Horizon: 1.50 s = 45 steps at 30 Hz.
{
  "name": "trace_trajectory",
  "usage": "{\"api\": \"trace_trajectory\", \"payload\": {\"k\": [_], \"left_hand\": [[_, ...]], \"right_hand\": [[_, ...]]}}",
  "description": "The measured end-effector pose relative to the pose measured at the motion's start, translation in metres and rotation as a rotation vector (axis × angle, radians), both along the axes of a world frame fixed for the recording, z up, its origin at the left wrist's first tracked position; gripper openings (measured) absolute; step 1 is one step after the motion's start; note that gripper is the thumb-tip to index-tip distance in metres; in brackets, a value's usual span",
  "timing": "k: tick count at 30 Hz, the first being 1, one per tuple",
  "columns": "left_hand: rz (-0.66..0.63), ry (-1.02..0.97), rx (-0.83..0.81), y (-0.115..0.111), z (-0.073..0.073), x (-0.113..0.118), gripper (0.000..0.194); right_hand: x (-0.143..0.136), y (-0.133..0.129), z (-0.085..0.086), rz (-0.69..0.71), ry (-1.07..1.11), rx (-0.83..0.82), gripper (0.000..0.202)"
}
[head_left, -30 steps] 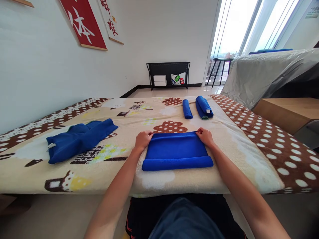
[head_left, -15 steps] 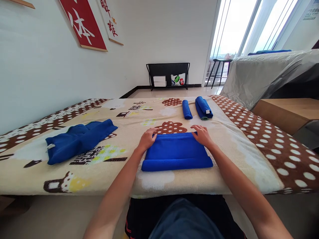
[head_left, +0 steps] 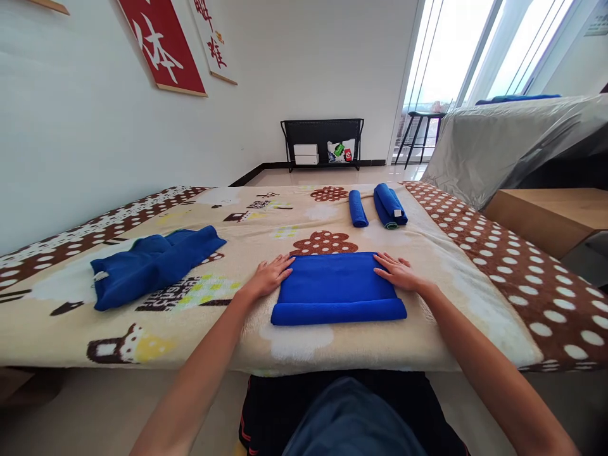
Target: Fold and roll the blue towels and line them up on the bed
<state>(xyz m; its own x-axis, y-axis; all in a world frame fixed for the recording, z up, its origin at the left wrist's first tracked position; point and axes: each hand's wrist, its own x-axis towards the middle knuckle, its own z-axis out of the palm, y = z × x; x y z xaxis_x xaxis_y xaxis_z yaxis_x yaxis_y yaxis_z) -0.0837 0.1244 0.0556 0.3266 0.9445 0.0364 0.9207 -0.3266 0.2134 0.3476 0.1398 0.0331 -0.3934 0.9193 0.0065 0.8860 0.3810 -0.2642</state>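
Observation:
A blue towel [head_left: 337, 278] lies in front of me, its near edge rolled into a thick fold and the rest flat. My left hand [head_left: 273, 277] rests with fingers spread at the towel's upper left side, fingertips touching its edge. On the opposite side my right hand [head_left: 398, 272] lies flat, fingers stretched onto the upper right edge. Neither hand grips anything. Further back are a slim rolled blue towel [head_left: 358, 209] and a thicker rolled blue towel [head_left: 390, 206] with a white tag. To the left lies a loosely folded, rumpled blue towel [head_left: 156, 263].
A patterned blanket [head_left: 266, 237] with a brown dotted border covers the bed. A cardboard box [head_left: 546, 215] and a plastic-covered piece of furniture [head_left: 513, 136] stand at right. Beyond the bed are a black rack [head_left: 323, 133] and a stool [head_left: 422, 126].
Both hands have moved outward from the towel's far corners and flattened, now lying along its left and right sides. The towel itself looks unchanged.

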Motion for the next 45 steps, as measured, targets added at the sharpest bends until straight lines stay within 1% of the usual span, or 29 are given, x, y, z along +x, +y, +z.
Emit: {"api": "trace_trajectory", "payload": {"k": [2, 4, 5, 7, 9, 10, 11, 12, 13, 15, 18, 21, 23, 25, 28, 31, 33, 35, 37, 38, 40, 42, 45], "left_hand": [[0.052, -0.018, 0.092, -0.018, 0.009, -0.004, 0.050], [0.063, -0.043, 0.186, -0.048, 0.018, 0.002, 0.049], [0.044, -0.050, 0.229, -0.066, 0.021, 0.007, 0.047], [-0.047, -0.030, 0.305, -0.104, 0.024, 0.020, 0.043], [-0.191, 0.053, 0.390, -0.137, 0.020, 0.032, 0.044], [-0.247, 0.095, 0.418, -0.149, 0.016, 0.036, 0.048], [-0.282, 0.128, 0.434, -0.157, 0.010, 0.040, 0.051], [-0.288, 0.143, 0.436, -0.162, 0.005, 0.043, 0.054], [-0.275, 0.144, 0.436, -0.163, -0.001, 0.045, 0.056], [-0.221, 0.132, 0.437, -0.158, -0.009, 0.048, 0.055], [-0.155, 0.156, 0.430, -0.143, -0.013, 0.053, 0.047], [-0.140, 0.196, 0.409, -0.130, -0.006, 0.059, 0.041], [-0.125, 0.218, 0.398, -0.126, 0.002, 0.062, 0.035], [-0.112, 0.244, 0.382, -0.126, 0.010, 0.062, 0.029], [-0.099, 0.269, 0.357, -0.131, 0.016, 0.062, 0.028], [-0.065, 0.270, 0.364, -0.134, 0.017, 0.072, 0.034], [-0.090, 0.255, 0.376, -0.132, 0.016, 0.089, 0.040], [-0.201, 0.215, 0.365, -0.130, 0.012, 0.110, 0.046], [-0.306, 0.138, 0.340, -0.127, 0.006, 0.124, 0.048], [-0.325, 0.096, 0.329, -0.127, 0.003, 0.127, 0.050], [-0.290, 0.034, 0.314, -0.126, -0.003, 0.119, 0.054], [-0.212, 0.022, 0.303, -0.127, -0.006, 0.097, 0.056], [-0.067, 0.044, 0.297, -0.131, -0.006, 0.062, 0.051]], "right_hand": [[0.008, -0.013, 0.005, -0.054, 0.013, 0.058, 0.060], [0.008, -0.037, 0.014, -0.061, 0.041, 0.123, 0.056], [0.006, -0.052, 0.018, -0.031, 0.059, 0.155, 0.053], [0.000, -0.084, 0.026, 0.111, 0.100, 0.241, 0.046], [-0.004, -0.114, 0.027, 0.278, 0.118, 0.347, 0.041], [-0.005, -0.126, 0.025, 0.337, 0.113, 0.399, 0.041], [-0.005, -0.135, 0.022, 0.369, 0.098, 0.439, 0.041], [-0.006, -0.140, 0.017, 0.371, 0.080, 0.465, 0.043], [-0.007, -0.144, 0.011, 0.358, 0.066, 0.485, 0.044], [-0.010, -0.143, 0.001, 0.313, 0.055, 0.517, 0.043], [-0.020, -0.133, -0.006, 0.211, 0.052, 0.527, 0.034], [-0.032, -0.122, -0.002, 0.131, 0.047, 0.508, 0.025], [-0.037, -0.118, 0.005, 0.113, 0.046, 0.496, 0.020], [-0.038, -0.119, 0.012, 0.124, 0.044, 0.470, 0.016], [-0.037, -0.127, 0.017, 0.145, 0.031, 0.438, 0.015], [-0.048, -0.135, 0.015, 0.076, 0.011, 0.471, 0.017], [-0.067, -0.139, 0.011, 0.066, 0.012, 0.499, 0.029], [-0.089, -0.141, 0.007, 0.164, 0.038, 0.499, 0.044], [-0.104, -0.143, 0.003, 0.270, 0.070, 0.482, 0.050], [-0.107, -0.143, 0.001, 0.295, 0.080, 0.473, 0.051], [-0.099, -0.142, -0.003, 0.260, 0.085, 0.470, 0.054], [-0.078, -0.141, -0.007, 0.175, 0.080, 0.480, 0.054], [-0.045, -0.142, -0.012, 0.027, 0.053, 0.519, 0.051]]}}
